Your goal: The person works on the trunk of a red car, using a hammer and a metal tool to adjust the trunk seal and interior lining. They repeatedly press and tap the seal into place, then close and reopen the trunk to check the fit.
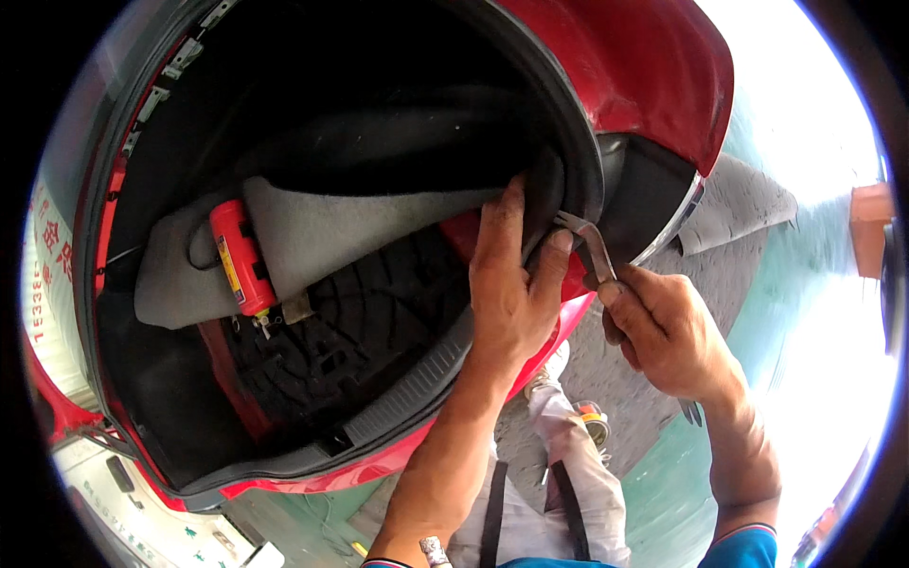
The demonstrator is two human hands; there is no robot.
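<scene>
Metal pry tool (599, 251): you have it at the right edge of the car's trunk opening, its forked tip against the dark trim (543, 194). Your right hand (663, 317) is closed round its shaft, probably for leverage. Your left hand (516, 275) has thumb and forefinger parted only by the trim's edge between them, apparently to steady it; how firmly you press, I cannot tell. Your other left fingers are mostly hidden, as is the shaft inside your right fist. A metal prong (691, 412) shows by your right wrist; whether it is the tool's other end is unclear. Farther in, the grey mat (327, 237) is folded up, perhaps to bare the trunk floor (379, 303), with a red extinguisher (241, 260) against it. The deep trunk is lost in blackness.
</scene>
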